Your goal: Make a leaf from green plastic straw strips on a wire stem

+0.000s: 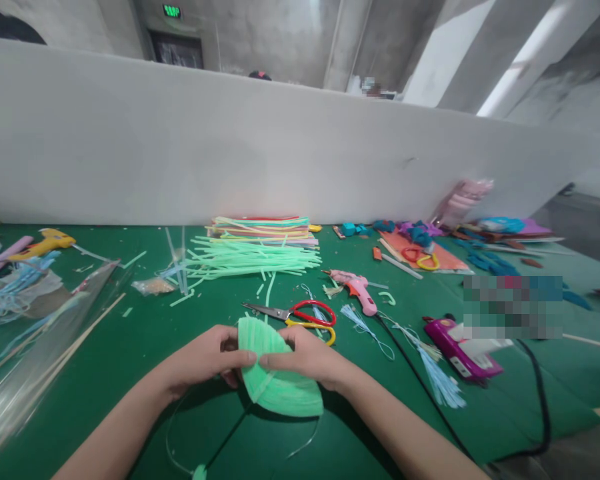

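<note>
left hand (205, 357) and right hand (313, 357) pinch the green fan (290, 393); at 10 o'clock, a clear packet (140, 287) holds tan bits (160, 287).

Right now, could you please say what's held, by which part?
The green piece: left hand at its left edge, right hand at its upper right edge.

I'm facing a long white partition (260, 147) that's stretching right across the frame, with a green table (140, 333) spreading out below. Grey wall (275, 40) is filling the top, and a green sign (171, 11) is glowing upper left above a dark doorway (176, 50).
</note>
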The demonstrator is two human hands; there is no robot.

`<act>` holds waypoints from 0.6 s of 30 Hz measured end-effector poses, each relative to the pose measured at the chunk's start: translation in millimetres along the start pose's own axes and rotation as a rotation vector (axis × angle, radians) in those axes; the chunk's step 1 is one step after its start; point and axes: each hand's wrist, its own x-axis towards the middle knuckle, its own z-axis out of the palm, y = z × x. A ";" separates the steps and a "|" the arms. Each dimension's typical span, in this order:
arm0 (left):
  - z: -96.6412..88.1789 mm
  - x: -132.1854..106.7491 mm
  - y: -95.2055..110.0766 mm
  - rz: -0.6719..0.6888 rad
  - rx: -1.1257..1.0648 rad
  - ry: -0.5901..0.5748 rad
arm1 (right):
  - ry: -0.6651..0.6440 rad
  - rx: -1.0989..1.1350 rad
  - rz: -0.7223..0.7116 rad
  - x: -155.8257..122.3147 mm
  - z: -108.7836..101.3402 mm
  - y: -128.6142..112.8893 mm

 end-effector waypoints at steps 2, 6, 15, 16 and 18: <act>-0.6 -0.7 -1.0 -0.028 0.023 -0.063 | 0.024 0.003 0.004 0.3 0.9 -0.4; 0.6 -1.5 -0.9 -0.044 0.035 -0.049 | 0.022 0.000 0.010 0.7 1.5 0.0; 1.7 -0.7 -1.8 -0.011 -0.020 -0.017 | 0.009 0.049 0.015 1.0 2.2 2.6; 1.4 -0.9 -2.0 -0.012 -0.028 -0.019 | 0.011 0.047 0.011 1.0 2.8 2.4; 0.6 -1.5 -2.0 -0.012 -0.038 -0.024 | 0.008 0.044 0.001 0.7 3.2 1.9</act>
